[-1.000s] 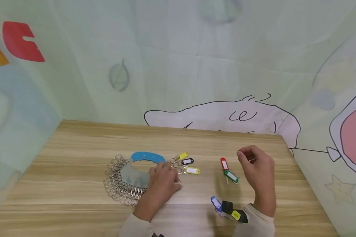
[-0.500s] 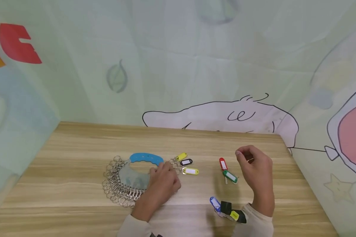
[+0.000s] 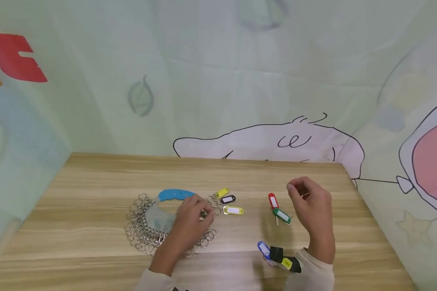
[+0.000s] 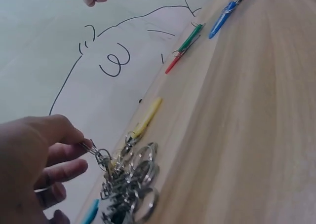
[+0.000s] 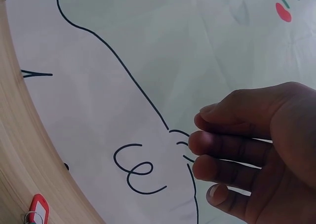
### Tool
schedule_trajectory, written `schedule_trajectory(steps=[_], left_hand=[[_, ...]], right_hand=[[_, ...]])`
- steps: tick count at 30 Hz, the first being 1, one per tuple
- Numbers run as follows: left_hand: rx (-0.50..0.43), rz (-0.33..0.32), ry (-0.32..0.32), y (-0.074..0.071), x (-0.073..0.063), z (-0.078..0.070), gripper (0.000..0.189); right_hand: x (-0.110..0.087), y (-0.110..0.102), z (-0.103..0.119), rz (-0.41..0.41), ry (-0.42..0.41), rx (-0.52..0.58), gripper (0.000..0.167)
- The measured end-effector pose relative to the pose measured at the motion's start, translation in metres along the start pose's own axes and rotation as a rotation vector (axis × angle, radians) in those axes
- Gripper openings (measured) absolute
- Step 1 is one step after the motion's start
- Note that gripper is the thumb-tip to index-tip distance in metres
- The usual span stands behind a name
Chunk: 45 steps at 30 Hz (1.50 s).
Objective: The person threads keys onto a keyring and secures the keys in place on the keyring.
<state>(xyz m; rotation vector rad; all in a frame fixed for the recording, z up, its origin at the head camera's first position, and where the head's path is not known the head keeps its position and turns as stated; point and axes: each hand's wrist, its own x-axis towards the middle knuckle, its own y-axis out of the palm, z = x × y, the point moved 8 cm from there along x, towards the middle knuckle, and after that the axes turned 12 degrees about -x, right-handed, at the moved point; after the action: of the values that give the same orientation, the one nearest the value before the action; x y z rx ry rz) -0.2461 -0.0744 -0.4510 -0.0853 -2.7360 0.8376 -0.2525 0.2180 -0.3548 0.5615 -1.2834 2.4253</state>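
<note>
A key holder with a blue handle [image 3: 175, 195] and a fringe of metal key rings [image 3: 134, 234] lies on the wooden table. My left hand [image 3: 189, 222] is over its right side. In the left wrist view, my thumb and finger pinch a small metal key ring [image 4: 89, 148] linked to the cluster of rings [image 4: 131, 189]. Two yellow key tags [image 3: 233, 210] and a black key tag [image 3: 228, 199] lie right of the holder, beside its rings. My right hand [image 3: 310, 212] is raised at the right, loosely curled, holding nothing.
A red key tag [image 3: 273, 201] and a green key tag [image 3: 282, 216] with a key lie left of my right hand. Nearer me is a blue key tag [image 3: 264, 249], partly behind the black wrist device [image 3: 276, 254]. A printed cloth wall [image 3: 204, 89] stands behind the table.
My left hand has shifted slightly left and up, uncovering more rings at the holder's right side. My right hand holds the same pose. The head view has tilted a little.
</note>
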Motion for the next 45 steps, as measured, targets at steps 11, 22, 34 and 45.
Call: schedule_trajectory(steps=[11, 22, 34, 45], left_hand=[[-0.361, -0.059, -0.156, -0.001, -0.005, 0.023, 0.013], [-0.338, -0.121, -0.142, -0.002, -0.007, 0.030, 0.011], [-0.354, -0.146, -0.187, 0.000, -0.008, 0.033, 0.020], [-0.363, -0.161, -0.178, -0.002, -0.009, 0.036, 0.014]], right_hand=[[-0.001, -0.002, 0.001, 0.036, 0.002, 0.050, 0.006], [-0.003, 0.000, -0.010, 0.090, 0.029, 0.020, 0.004], [-0.006, 0.003, -0.021, 0.195, 0.082, 0.014, 0.007], [-0.010, 0.004, -0.064, 0.322, 0.262, -0.092, 0.018]])
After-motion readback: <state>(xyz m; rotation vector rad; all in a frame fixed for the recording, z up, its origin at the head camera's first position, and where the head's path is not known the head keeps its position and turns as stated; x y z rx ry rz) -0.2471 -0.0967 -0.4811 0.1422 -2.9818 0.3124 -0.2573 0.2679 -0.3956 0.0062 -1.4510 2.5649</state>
